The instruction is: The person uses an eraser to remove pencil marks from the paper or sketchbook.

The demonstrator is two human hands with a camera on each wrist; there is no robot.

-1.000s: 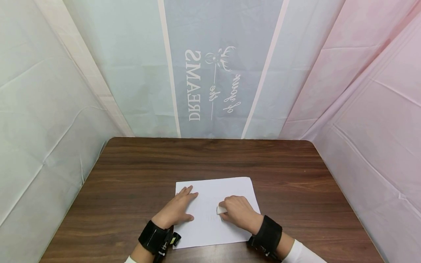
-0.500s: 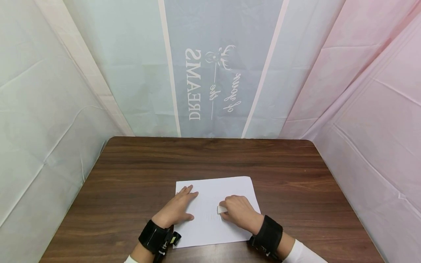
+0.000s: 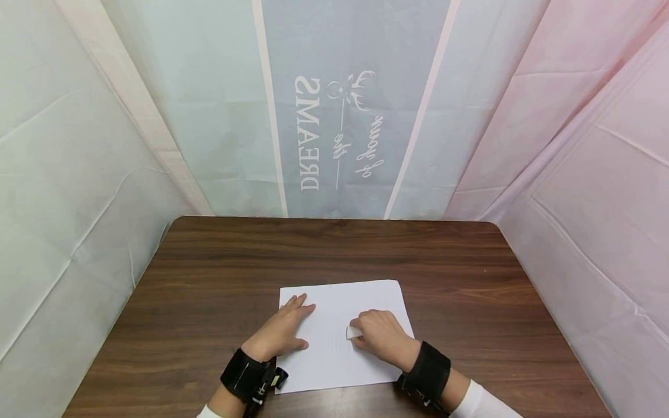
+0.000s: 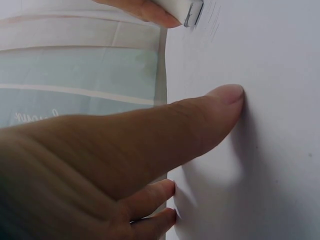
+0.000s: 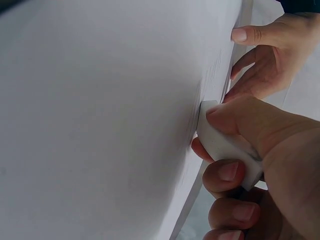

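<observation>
Strokes (image 4: 215,21) beside eraser (image 5: 220,141) in right fingers (image 5: 228,172): clear from left wrist, faint overhead.

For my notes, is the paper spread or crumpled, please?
Spread: the paper lies flat on the table, the left hand resting on it.

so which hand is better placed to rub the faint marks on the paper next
Probably the right hand: its fingers pinch the white block beside the faint marks on the paper. The left hand rests across the paper's left edge, holding nothing.
</observation>
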